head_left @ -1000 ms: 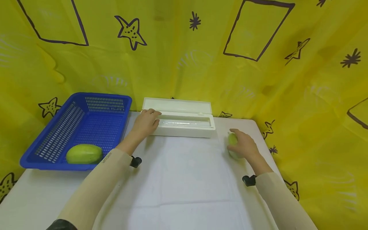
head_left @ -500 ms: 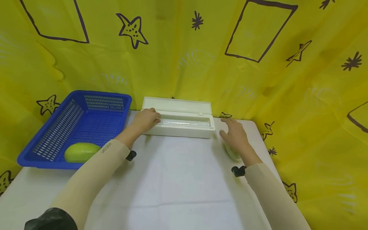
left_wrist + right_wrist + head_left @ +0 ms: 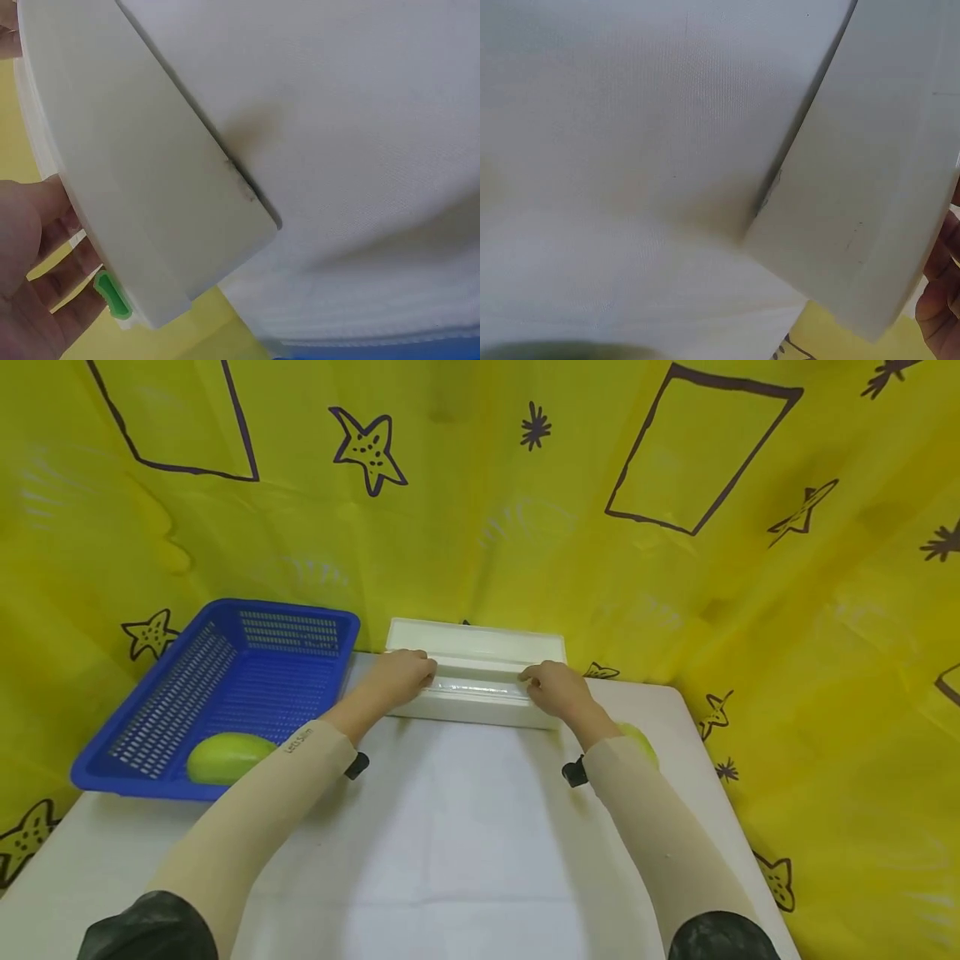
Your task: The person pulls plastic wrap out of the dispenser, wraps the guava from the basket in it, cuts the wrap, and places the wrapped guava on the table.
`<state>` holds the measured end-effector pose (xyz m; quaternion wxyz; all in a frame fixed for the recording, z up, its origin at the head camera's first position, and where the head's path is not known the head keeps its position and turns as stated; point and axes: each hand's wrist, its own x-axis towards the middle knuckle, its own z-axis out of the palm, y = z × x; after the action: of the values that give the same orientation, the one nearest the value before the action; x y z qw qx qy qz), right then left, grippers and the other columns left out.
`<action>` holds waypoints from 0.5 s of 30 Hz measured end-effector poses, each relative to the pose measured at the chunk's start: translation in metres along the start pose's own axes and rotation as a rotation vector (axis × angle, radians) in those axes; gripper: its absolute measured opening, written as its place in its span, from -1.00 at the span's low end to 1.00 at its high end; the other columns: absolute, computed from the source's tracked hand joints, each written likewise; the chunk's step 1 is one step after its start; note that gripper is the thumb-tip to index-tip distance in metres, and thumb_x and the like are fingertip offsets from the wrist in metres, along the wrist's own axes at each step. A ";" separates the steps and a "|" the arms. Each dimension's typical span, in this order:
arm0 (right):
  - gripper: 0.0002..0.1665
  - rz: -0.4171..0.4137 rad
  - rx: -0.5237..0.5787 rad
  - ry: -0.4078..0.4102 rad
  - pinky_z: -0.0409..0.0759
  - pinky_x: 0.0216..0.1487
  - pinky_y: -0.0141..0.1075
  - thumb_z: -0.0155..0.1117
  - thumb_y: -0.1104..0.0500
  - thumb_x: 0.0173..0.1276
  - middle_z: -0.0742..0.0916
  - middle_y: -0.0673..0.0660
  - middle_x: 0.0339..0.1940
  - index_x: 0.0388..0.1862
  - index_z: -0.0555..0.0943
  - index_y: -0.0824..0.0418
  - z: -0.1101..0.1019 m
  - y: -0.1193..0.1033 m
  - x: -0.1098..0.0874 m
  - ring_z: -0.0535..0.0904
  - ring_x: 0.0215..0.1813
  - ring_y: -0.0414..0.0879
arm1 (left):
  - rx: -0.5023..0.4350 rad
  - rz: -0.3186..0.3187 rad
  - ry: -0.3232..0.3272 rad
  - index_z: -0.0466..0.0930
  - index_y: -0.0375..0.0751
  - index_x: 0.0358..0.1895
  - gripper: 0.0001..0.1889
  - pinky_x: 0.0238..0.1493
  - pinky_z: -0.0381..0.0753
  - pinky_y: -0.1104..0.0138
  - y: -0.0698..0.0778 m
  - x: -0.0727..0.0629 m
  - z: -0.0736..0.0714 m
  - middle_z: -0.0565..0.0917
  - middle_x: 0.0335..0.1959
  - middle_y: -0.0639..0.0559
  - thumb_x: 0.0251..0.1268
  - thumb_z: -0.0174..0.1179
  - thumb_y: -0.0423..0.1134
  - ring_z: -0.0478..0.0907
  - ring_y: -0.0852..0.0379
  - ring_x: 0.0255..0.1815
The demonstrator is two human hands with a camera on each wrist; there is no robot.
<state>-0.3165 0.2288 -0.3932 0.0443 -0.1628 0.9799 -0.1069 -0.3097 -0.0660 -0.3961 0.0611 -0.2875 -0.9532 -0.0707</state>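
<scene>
A long white cling film box [image 3: 480, 710] stands at the back of the table with its lid [image 3: 480, 639] raised. Inside lies a shiny clear cling film roll [image 3: 480, 687]. My left hand [image 3: 401, 678] curls its fingers over the front edge at the box's left end, at the film. At the right end my right hand [image 3: 558, 689] pinches at the film with bent fingers; the fingertips are partly hidden. In the left wrist view a green clip-like piece [image 3: 112, 295] sits at the box end beside the left fingers [image 3: 64, 281].
To the left stands a blue mesh basket [image 3: 90, 772] holding a green oval fruit [image 3: 228, 758]. Another green fruit [image 3: 639, 743] lies on the white-covered table [image 3: 450, 827], partly behind the right sleeve. A yellow patterned curtain [image 3: 480, 560] hangs close behind the box.
My right hand has left the green fruit on the right and moved left onto the box's right end, its fingers now curled. The left hand stays at the left end.
</scene>
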 end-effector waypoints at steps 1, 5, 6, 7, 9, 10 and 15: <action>-0.64 0.009 0.000 0.007 0.50 -0.30 -0.20 0.12 0.26 0.41 0.75 0.18 -0.01 0.09 0.72 0.12 0.001 0.001 0.001 0.55 -0.22 0.03 | 0.007 -0.001 0.000 0.61 -0.17 -0.28 -0.90 -0.36 0.59 0.11 0.000 0.000 0.001 0.61 -0.37 -0.06 0.43 0.14 -0.33 0.57 -0.05 -0.38; -0.79 0.025 -0.011 0.044 0.62 -0.04 -0.07 0.25 0.17 0.40 0.74 0.14 -0.09 -0.09 0.78 0.10 0.003 0.002 0.003 0.62 -0.04 0.04 | 0.000 -0.013 -0.014 0.61 -0.15 -0.18 -0.91 -0.31 0.63 0.09 0.000 0.001 0.002 0.65 -0.30 -0.06 0.47 0.16 -0.24 0.61 -0.08 -0.31; -0.81 0.030 -0.005 0.052 0.63 -0.01 -0.05 0.26 0.16 0.40 0.73 0.14 -0.10 -0.12 0.78 0.10 0.004 0.002 0.003 0.62 -0.04 0.05 | -0.011 -0.017 -0.021 0.62 -0.13 -0.15 -0.89 -0.28 0.64 0.08 -0.001 0.001 0.002 0.66 -0.27 -0.06 0.47 0.16 -0.20 0.62 -0.08 -0.29; -0.82 0.031 0.005 0.060 0.63 -0.01 -0.04 0.26 0.16 0.39 0.73 0.13 -0.10 -0.14 0.77 0.11 0.004 0.003 0.003 0.63 -0.04 0.06 | -0.024 -0.021 -0.030 0.63 -0.11 -0.12 -0.87 -0.26 0.64 0.08 -0.001 0.001 0.003 0.66 -0.25 -0.06 0.48 0.16 -0.16 0.62 -0.08 -0.27; -0.82 0.034 0.031 0.078 0.62 -0.02 -0.03 0.24 0.15 0.39 0.74 0.11 -0.11 -0.16 0.75 0.12 0.005 0.004 0.004 0.63 -0.07 0.06 | -0.048 -0.029 -0.045 0.66 -0.08 -0.06 -0.81 -0.23 0.64 0.09 -0.002 0.001 0.003 0.67 -0.22 -0.05 0.47 0.17 -0.09 0.62 -0.05 -0.25; -0.82 0.036 0.050 0.087 0.62 -0.03 -0.04 0.23 0.14 0.39 0.74 0.11 -0.12 -0.15 0.74 0.13 0.006 0.005 0.003 0.63 -0.09 0.06 | -0.059 -0.034 -0.053 0.68 -0.06 -0.03 -0.79 -0.22 0.63 0.10 -0.001 0.001 0.003 0.67 -0.21 -0.05 0.48 0.16 -0.07 0.61 -0.04 -0.25; -0.80 0.037 0.142 0.108 0.54 -0.17 -0.15 0.19 0.12 0.42 0.72 0.09 -0.24 -0.04 0.63 0.11 0.009 0.012 0.001 0.56 -0.24 0.01 | -0.109 -0.050 -0.069 0.72 -0.06 0.02 -0.75 -0.20 0.61 0.13 0.000 0.002 0.005 0.66 -0.19 -0.05 0.48 0.15 -0.06 0.56 0.01 -0.27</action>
<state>-0.3200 0.2378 -0.4052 0.0049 -0.1349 0.9736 -0.1838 -0.3116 -0.0647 -0.4011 0.0106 -0.2686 -0.9564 -0.1142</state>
